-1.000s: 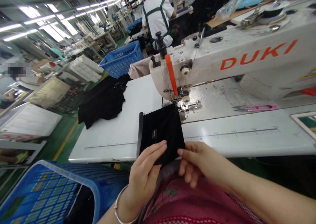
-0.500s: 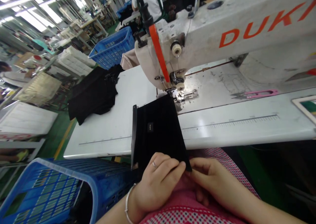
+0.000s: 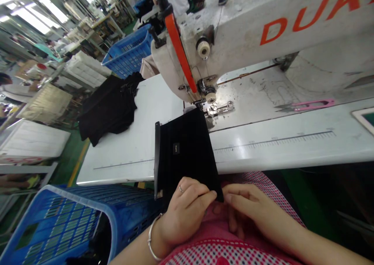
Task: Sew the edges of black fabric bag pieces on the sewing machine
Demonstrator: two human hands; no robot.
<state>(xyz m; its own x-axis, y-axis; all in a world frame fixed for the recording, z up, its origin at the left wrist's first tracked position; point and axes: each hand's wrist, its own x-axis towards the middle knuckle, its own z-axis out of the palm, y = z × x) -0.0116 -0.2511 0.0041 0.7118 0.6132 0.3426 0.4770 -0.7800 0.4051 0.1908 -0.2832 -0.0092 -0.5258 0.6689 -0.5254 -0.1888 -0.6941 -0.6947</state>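
A black fabric piece (image 3: 187, 152) with a small label lies on the white table (image 3: 131, 140), its far edge under the presser foot (image 3: 217, 109) of the white DUKI sewing machine (image 3: 263, 27). My left hand (image 3: 187, 210) pinches the near edge of the fabric, fingers closed. Beside it, my right hand (image 3: 251, 210) grips the near right corner with curled fingers. Both hands sit over my lap, below the table edge.
A heap of black fabric (image 3: 108, 107) lies at the table's far left. A blue basket (image 3: 58, 226) stands by my left knee, another blue basket (image 3: 128, 52) behind the table. Pink thread snips (image 3: 309, 105) rest on the machine bed. A person works farther back.
The view dropped and moved closer to the machine. The fabric's near end came off the table toward my lap, and both hands closed on its near edge.
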